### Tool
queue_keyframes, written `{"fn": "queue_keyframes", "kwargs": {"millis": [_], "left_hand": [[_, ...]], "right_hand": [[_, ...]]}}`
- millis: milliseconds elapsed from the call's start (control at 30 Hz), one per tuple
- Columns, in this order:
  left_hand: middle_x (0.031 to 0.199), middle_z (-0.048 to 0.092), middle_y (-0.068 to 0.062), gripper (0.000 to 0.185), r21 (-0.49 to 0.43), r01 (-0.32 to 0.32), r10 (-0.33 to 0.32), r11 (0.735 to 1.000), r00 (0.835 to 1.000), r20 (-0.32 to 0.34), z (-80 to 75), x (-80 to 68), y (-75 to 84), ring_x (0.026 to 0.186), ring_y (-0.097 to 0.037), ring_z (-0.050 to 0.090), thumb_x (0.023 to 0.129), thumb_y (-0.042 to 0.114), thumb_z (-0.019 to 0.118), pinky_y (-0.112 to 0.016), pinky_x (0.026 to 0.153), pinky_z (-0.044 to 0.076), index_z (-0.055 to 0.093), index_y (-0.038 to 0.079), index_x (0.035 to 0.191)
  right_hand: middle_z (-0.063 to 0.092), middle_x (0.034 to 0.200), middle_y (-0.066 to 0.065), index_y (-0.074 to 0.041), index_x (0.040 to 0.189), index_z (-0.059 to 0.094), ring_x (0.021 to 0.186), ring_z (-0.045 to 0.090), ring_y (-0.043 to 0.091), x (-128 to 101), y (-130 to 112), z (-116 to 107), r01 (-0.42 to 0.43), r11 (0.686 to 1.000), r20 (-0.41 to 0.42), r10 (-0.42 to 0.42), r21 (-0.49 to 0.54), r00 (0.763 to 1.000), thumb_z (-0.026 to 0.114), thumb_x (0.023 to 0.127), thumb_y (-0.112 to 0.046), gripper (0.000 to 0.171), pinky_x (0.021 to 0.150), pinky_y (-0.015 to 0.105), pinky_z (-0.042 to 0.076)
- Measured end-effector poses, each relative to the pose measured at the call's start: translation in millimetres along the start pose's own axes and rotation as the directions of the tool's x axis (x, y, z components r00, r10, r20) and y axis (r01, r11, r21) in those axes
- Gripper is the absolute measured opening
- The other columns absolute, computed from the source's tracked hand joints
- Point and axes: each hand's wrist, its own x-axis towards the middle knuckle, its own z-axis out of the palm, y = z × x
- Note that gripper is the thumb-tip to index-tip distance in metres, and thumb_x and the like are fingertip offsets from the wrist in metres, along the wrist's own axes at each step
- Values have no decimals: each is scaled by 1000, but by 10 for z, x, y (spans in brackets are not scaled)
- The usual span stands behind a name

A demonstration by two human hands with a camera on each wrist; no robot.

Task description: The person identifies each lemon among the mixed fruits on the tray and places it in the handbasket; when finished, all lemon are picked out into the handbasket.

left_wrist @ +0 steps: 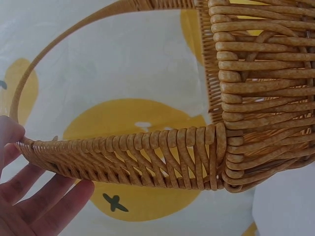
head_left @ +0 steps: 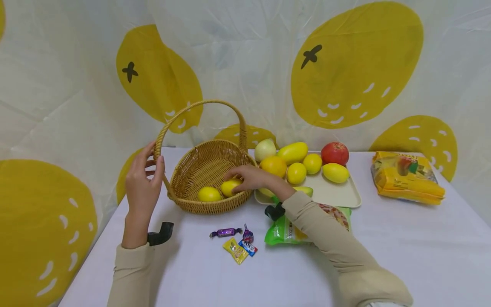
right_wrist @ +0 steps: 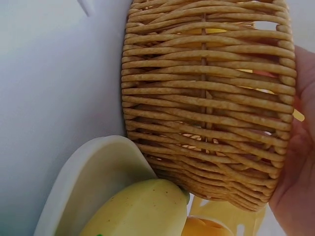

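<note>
Left hand [head_left: 142,187] sat at the basket's 9 o'clock, fingers curled round the base of the arched handle of the woven tan wicker basket [head_left: 203,164], thumb on the near side; likely a steadying hold so the basket wouldn't slide or tip. The left wrist view showed the fingers [left_wrist: 47,206] under the woven handle strap. Right hand [head_left: 251,177] reached over the basket rim from 3 o'clock, fingers closed loosely over a small yellow lemon [head_left: 230,186] lying on the basket floor near the front wall. Grip looked like a light fingertip pinch from above; can't tell whether it bore weight or the lemon rested on the weave. Lemon's long axis ran roughly 9 to 3 o'clock, tip end hidden under the fingers. A second round yellow lemon [head_left: 209,194] lay just beside it at 9 o'clock, not touching as far as I could see. Basket stood upright on the white table [head_left: 402,256], handle arching 9 to 3. Cream rectangular tray [head_left: 341,194] of mixed fruit was touching or just beside the basket at 3 o'clock. Four wrapped candies [head_left: 235,243] lay at the basket's 6 o'clock.
</note>
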Motion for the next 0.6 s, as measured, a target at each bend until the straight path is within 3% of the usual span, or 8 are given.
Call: {"fn": "queue_keyframes", "kwargs": {"millis": [267, 600], "left_hand": [[118, 64, -18, 41, 6, 4, -4, 1000, 1000, 8, -7, 4, -1, 90, -34, 68, 98, 21, 58, 5, 72, 35, 55, 8, 136], [115, 65, -19, 39, -16, -21, 21, 1000, 1000, -18, 10, 14, -30, 89, -33, 69, 97, 19, 58, 4, 71, 37, 57, 9, 135]], "right_hand": [[62, 130, 6, -8, 126, 63, 120, 56, 24, -36, 0, 2, 18, 999, -9, -17, 38, 1000, 69, 91, -19, 37, 103, 36, 46], [60, 133, 9, -3, 127, 62, 127, 52, 27, -163, 99, -28, 94, 978, -55, -85, 185, 995, 65, 93, -14, 36, 109, 43, 41]]}}
